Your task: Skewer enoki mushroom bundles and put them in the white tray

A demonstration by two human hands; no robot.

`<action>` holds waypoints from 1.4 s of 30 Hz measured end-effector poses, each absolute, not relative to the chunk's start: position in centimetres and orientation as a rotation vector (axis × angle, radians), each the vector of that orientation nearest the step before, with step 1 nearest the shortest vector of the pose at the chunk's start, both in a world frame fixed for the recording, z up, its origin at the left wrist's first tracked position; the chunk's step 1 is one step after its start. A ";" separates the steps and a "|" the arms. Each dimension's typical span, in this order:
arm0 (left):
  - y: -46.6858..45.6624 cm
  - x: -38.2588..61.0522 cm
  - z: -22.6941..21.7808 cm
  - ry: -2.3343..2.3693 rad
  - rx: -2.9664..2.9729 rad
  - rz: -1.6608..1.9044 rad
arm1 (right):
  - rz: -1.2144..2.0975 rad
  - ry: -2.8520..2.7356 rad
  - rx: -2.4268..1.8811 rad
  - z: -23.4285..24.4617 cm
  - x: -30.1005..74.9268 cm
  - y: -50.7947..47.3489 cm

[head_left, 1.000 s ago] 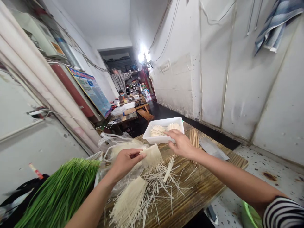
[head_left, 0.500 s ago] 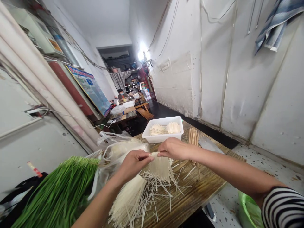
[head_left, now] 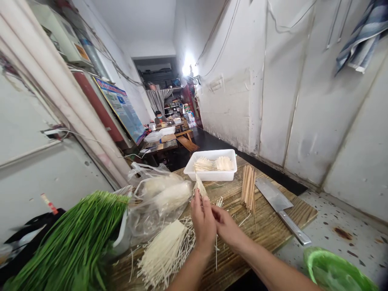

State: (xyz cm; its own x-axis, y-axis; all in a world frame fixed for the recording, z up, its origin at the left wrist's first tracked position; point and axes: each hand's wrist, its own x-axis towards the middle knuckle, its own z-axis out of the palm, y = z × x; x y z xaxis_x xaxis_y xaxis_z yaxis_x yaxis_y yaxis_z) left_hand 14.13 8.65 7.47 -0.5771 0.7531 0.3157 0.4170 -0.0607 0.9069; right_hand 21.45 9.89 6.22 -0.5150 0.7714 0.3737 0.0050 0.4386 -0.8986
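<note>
My left hand (head_left: 203, 222) and my right hand (head_left: 228, 227) are close together over the wooden table, closed on a thin bunch of enoki mushrooms (head_left: 199, 184) between them. Its pale end points up past my left fingertips; the rest is mostly hidden by my hands. Just left of my wrists lies a larger clump of enoki mushrooms (head_left: 163, 248), with loose strands scattered around it. Beyond my hands stands a white plastic tub (head_left: 209, 176) with flat enoki portions (head_left: 223, 163) inside, some with thin sticks showing.
A bundle of wooden skewers (head_left: 248, 188) and a cleaver (head_left: 277, 198) lie on the table (head_left: 242, 254) to the right. Plastic bags of enoki (head_left: 169, 194) and green chives (head_left: 75, 238) are at left. A green basin (head_left: 313, 262) is on the floor; a person (head_left: 159, 118) sits far back.
My hands have come together and moved nearer to me, and the enoki bunch has turned from spread and hanging to gathered between them. My right arm has uncovered the cleaver.
</note>
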 end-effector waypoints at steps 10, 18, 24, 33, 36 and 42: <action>8.0 13.2 6.6 1.675 1.212 1.609 | 1.143 -1.740 -0.843 5.7 26.7 12.0; 7.1 5.4 9.0 1.467 1.422 1.531 | 1.806 -1.707 -0.689 7.5 29.7 9.9; 5.8 5.5 9.6 1.145 1.173 1.061 | 1.903 -1.841 -0.649 6.6 30.0 10.2; 5.7 7.1 8.6 1.080 1.023 1.099 | 1.149 -2.201 -0.726 8.4 29.1 11.2; 5.6 7.5 8.6 1.085 0.994 1.128 | 1.120 -2.193 -0.748 8.8 28.9 11.3; 5.2 7.8 9.0 1.179 1.010 1.173 | 1.193 -2.226 -0.666 9.5 29.3 11.2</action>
